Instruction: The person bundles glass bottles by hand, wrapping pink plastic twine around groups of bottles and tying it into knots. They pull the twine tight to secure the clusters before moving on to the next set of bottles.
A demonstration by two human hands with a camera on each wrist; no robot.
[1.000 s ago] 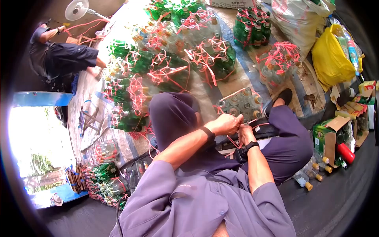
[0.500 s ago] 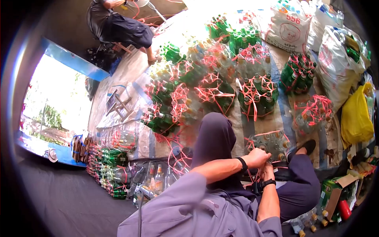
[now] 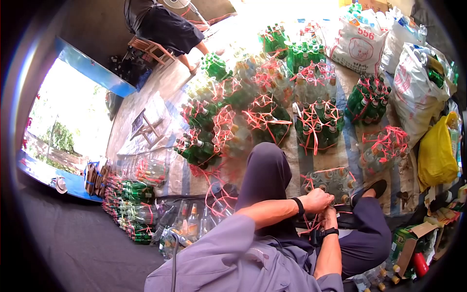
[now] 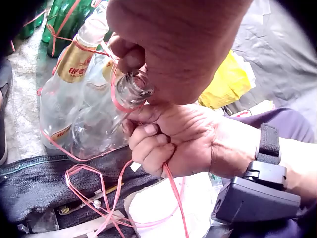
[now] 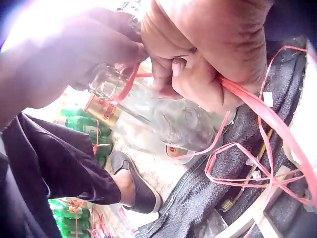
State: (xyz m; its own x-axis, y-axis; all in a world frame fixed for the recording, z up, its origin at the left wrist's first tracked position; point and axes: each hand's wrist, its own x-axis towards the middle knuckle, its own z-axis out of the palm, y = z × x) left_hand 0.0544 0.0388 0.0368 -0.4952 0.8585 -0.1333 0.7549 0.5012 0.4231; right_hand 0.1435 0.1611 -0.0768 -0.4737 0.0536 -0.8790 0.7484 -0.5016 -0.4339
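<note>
Clear glass bottles stand in a bundle between the person's legs, circled by a pink plastic strap. My left hand is at the neck of the nearest bottle, its fingers pinching the strap looped there. Right below it, my right hand has its fingers curled round a length of the same strap, which trails down from the fist. One bottle beside them carries a gold label. In the right wrist view, the left hand is dark and partly blurred.
Strapped bundles of green bottles and clear bottles cover the sheet ahead. White sacks and a yellow bag stand at right. Loose bottles lie at left. Another person sits at the back.
The head view has swung left, so the scene sits further right in it. Both hands have stayed together at the nearest bottle's neck, with only slight movement.
</note>
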